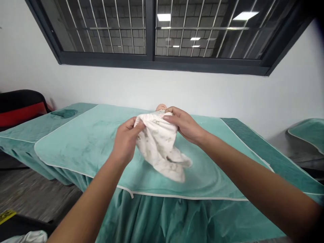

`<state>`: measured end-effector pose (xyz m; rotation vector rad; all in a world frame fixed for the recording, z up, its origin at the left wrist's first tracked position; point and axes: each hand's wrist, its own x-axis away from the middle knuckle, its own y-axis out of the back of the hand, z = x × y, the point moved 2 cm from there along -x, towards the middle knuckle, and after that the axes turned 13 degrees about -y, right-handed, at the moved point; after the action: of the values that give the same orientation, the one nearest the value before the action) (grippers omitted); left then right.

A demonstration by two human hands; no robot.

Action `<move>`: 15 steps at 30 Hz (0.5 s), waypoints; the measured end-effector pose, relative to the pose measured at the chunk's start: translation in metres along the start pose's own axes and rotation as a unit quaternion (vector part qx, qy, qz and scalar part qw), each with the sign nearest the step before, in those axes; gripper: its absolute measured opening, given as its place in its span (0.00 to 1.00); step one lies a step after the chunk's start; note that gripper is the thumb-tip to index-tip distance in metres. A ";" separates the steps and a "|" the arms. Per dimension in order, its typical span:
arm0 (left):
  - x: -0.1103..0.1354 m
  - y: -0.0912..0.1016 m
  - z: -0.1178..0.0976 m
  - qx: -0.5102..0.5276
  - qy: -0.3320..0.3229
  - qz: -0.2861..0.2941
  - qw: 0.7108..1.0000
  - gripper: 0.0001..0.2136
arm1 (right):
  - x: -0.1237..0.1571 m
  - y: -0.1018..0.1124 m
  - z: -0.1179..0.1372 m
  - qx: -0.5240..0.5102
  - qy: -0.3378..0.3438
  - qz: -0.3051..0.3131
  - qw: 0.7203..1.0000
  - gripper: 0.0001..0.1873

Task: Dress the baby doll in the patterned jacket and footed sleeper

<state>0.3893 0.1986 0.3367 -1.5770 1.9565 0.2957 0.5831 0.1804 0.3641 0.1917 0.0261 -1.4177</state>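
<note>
A small white printed baby garment (162, 148) is held up over the middle of a teal towel (83, 145) on a covered table. My left hand (126, 138) pinches the garment's upper left edge. My right hand (183, 123) grips its upper right edge. The garment's legs hang down toward the towel. Just behind the garment's top, the head of a baby doll (160, 107) peeks out; the rest of the doll is hidden.
The table has a teal skirted cover (177, 219) and stands against a white wall under a barred window. A folded teal cloth (64, 113) lies at the far left. A black and red chair (20, 106) is at left, another teal-covered surface (310, 131) at right.
</note>
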 end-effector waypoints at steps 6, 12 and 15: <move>-0.002 0.003 -0.039 0.034 0.149 0.192 0.969 0.13 | 0.013 -0.006 0.017 0.022 0.001 0.060 0.998 0.11; 0.007 0.001 -0.039 -0.018 0.187 0.294 0.937 0.15 | 0.019 -0.023 -0.010 -0.153 -0.052 0.046 0.986 0.11; 0.008 -0.003 -0.031 0.034 0.169 0.150 0.973 0.16 | 0.032 -0.037 -0.030 -0.113 -0.139 0.143 0.973 0.22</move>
<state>0.3812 0.1754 0.3578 -1.3535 2.4466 0.0792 0.5547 0.1489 0.3261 -0.1874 -0.0694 -1.1326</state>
